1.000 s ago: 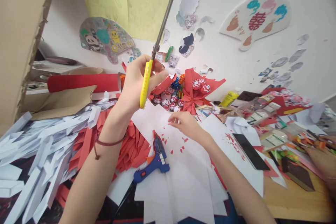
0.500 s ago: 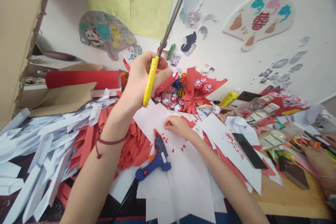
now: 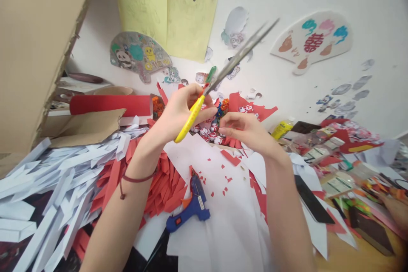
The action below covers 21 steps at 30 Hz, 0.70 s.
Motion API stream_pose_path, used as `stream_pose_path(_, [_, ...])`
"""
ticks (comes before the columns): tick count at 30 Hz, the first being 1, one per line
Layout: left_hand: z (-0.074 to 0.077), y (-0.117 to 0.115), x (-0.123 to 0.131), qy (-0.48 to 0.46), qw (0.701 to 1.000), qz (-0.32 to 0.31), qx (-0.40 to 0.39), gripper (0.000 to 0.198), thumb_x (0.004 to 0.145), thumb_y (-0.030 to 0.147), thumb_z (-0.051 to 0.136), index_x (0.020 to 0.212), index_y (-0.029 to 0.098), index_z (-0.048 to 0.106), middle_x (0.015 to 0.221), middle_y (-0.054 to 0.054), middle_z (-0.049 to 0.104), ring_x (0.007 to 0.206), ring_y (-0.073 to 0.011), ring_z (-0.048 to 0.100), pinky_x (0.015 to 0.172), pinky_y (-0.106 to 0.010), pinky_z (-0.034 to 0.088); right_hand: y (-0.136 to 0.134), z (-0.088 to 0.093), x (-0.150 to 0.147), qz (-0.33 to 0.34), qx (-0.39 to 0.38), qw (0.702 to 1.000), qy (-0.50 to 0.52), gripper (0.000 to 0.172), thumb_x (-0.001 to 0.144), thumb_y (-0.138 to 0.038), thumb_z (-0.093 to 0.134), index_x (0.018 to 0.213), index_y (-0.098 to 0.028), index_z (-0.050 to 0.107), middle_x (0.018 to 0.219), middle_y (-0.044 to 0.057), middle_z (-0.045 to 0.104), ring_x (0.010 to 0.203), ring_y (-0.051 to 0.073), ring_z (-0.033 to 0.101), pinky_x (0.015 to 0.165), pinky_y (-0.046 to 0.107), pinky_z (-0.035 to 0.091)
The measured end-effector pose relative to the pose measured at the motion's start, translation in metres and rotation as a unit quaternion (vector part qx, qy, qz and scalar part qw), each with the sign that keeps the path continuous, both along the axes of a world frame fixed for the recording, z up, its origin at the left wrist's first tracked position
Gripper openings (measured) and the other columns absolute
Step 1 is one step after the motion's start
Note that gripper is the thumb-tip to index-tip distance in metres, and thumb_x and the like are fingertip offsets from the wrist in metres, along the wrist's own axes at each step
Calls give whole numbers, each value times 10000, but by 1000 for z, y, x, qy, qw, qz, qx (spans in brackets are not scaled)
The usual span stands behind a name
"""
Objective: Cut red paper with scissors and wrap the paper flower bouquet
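Scissors in left hand (yellow handle), glue gun below.

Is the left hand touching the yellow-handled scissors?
Touching. The head view shows the left hand closed around the yellow handle of the scissors, blades pointing up and right.

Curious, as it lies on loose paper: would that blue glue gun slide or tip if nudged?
The glue gun lies on its side, so tipping seems unlikely. The loose white sheets beneath would probably slide with it.
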<state>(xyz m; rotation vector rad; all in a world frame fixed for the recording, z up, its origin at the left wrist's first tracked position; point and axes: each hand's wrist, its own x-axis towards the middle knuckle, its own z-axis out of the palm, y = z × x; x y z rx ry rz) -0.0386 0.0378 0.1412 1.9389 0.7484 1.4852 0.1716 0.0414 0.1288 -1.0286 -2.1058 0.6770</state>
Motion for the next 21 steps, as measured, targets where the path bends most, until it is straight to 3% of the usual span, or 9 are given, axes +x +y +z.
stream_pose_path(2, [2, -5, -1, 21, 1000, -14, -7, 210, 769, 283, 730, 821, 167, 563, 739, 0, 609, 543, -66, 538, 428, -171, 405, -11, 16, -4, -3, 38, 999, 27, 236, 803, -397, 710, 809, -164, 675, 834, 28, 672, 760, 148, 601, 662, 266, 458])
stream_pose_path(4, [2, -8, -1, 33, 999, -19, -17, 235, 768, 314, 740, 826, 163, 569, 731, 5, 596, 544, -63, 530, 428, -166, 404, -16, 20, -5, -1, 54, 997, 57, 237, 811, -402, 704, 801, -169, 667, 824, 31, 672, 755, 153, 605, 655, 271, 464])
stream_pose_path(7, [1, -7, 1, 38, 999, -22, -21, 237, 772, 324, 742, 834, 161, 582, 727, 7, 586, 551, -61, 524, 432, -166, 404, -16, 16, -3, -6, 71, 995, 64, 250, 808, -421, 707, 821, -174, 676, 836, 38, 689, 743, 158, 618, 647, 276, 472])
stream_pose_path(9, [-1, -4, 3, 33, 999, -22, -17, 218, 766, 289, 750, 827, 162, 583, 724, 10, 585, 549, -55, 518, 434, -164, 401, -10, 9, -1, -21, 79, 997, 15, 211, 805, -392, 710, 840, -185, 698, 851, 33, 707, 752, 162, 631, 663, 276, 476])
stream_pose_path(12, [-3, 1, 4, 23, 999, -19, -22, 168, 774, 210, 736, 813, 163, 580, 678, 27, 562, 521, -42, 490, 436, -161, 398, 6, -15, -1, -24, 36, 990, -136, 82, 801, -266, 695, 848, -208, 729, 865, 23, 732, 782, 165, 651, 674, 261, 469])
stream_pose_path(15, [-2, 2, 6, 14, 999, -14, -33, 139, 783, 168, 717, 793, 168, 579, 616, 43, 524, 499, -44, 476, 432, -164, 394, 30, -53, -3, 23, -83, 963, -257, 70, 730, -150, 703, 791, -167, 736, 761, 42, 729, 694, 157, 657, 609, 233, 455])
stream_pose_path(17, [-2, 2, 8, 12, 999, -19, -34, 144, 777, 166, 720, 779, 172, 576, 598, 47, 513, 489, -49, 479, 425, -170, 387, 45, -78, -2, 86, -167, 945, -269, 71, 745, -156, 677, 783, -138, 734, 694, 53, 725, 636, 156, 665, 570, 220, 469])
stream_pose_path(21, [-3, 2, 8, 25, 999, -25, -24, 151, 766, 187, 722, 775, 184, 571, 649, 35, 557, 496, -57, 498, 429, -190, 393, 59, -100, 4, 109, -179, 942, -261, 125, 771, -177, 645, 826, -110, 736, 685, 64, 728, 595, 150, 666, 555, 215, 489])
